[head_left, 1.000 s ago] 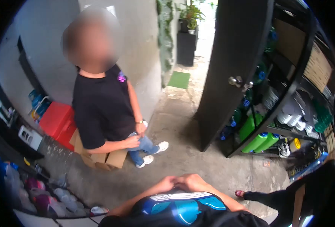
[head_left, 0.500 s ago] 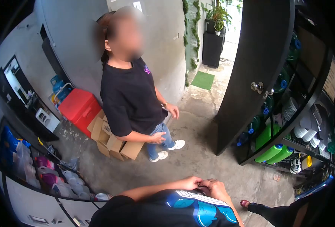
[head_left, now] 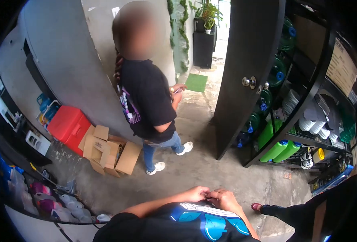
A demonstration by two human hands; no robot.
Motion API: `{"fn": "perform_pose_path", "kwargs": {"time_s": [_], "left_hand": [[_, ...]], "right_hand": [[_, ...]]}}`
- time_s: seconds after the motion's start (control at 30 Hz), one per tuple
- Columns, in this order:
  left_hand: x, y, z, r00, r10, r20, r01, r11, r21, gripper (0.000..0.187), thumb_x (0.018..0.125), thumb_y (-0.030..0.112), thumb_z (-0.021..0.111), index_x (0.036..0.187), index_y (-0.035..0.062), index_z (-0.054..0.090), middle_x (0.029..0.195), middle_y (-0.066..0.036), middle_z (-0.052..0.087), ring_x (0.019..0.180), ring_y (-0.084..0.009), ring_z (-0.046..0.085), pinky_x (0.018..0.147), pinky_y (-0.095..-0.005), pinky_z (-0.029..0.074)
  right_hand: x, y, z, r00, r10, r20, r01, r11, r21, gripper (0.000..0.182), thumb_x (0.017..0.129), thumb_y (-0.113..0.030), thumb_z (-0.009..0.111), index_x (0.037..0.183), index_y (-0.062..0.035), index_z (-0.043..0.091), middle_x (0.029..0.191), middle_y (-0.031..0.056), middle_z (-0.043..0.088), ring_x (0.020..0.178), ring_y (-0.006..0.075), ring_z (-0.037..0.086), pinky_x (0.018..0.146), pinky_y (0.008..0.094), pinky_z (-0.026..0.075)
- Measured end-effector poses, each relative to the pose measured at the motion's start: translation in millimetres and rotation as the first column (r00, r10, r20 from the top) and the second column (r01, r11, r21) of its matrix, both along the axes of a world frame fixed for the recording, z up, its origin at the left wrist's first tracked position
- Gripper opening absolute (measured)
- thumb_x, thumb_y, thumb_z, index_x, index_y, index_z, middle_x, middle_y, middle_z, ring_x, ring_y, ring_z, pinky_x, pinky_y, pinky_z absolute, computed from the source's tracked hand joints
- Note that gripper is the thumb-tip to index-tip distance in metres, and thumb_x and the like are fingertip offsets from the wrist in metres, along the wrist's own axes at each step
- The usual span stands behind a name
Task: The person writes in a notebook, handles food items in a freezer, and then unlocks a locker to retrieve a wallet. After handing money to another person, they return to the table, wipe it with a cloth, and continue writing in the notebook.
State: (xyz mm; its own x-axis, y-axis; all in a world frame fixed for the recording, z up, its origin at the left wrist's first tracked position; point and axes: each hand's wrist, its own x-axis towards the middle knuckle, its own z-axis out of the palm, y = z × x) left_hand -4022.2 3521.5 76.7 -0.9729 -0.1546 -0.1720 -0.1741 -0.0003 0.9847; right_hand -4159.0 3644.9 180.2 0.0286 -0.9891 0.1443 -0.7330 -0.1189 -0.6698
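Note:
My left hand (head_left: 197, 194) and my right hand (head_left: 223, 199) meet in front of my black shirt (head_left: 158, 224), fingers bent and pressed together. A small dark thing shows between the fingertips, too small to make out. Beyond my hands a person in a black shirt (head_left: 148, 94) and blue jeans stands turned toward the doorway, their hands (head_left: 177, 94) held together in front of them.
An open cardboard box (head_left: 106, 151) and a red cooler (head_left: 69, 126) stand at left. The black door (head_left: 247, 52) is open, beside a rack (head_left: 303, 121) with bottles and plates. Another person's leg (head_left: 287, 211) is at lower right. Plastic containers (head_left: 71, 203) line the lower left.
The standing person has turned away toward the doorway and brought their hands together. The view has shifted, moving the door and rack leftward. My hands remain together.

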Motion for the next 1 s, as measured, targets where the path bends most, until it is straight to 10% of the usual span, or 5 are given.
{"fn": "perform_pose_path", "kwargs": {"time_s": [0.77, 1.0], "left_hand": [[19.4, -110.6, 9.5, 0.983, -0.124, 0.133, 0.158, 0.948, -0.278, 0.016, 0.081, 0.007, 0.055, 0.097, 0.0044, 0.058, 0.085, -0.009, 0.063, 0.080, -0.0145, 0.058, 0.072, -0.0301, 0.046], [44.4, -169.9, -1.9, 0.990, -0.128, -0.060, 0.107, 0.955, -0.277, 0.013, 0.081, 0.006, 0.054, 0.092, 0.0037, 0.059, 0.076, -0.008, 0.062, 0.070, -0.0157, 0.057, 0.064, -0.0313, 0.045]], "right_hand": [[45.7, -80.3, -19.2, 0.948, -0.306, -0.086, 0.304, 0.952, -0.037, 0.009, 0.076, -0.012, 0.058, 0.083, -0.0075, 0.062, 0.072, 0.0134, 0.062, 0.069, 0.0316, 0.061, 0.060, 0.0401, 0.049], [83.7, -135.7, -19.4, 0.895, -0.418, -0.156, 0.412, 0.909, -0.071, 0.008, 0.077, -0.014, 0.060, 0.074, -0.0073, 0.057, 0.066, 0.0119, 0.059, 0.064, 0.0316, 0.059, 0.055, 0.0427, 0.047]]}}
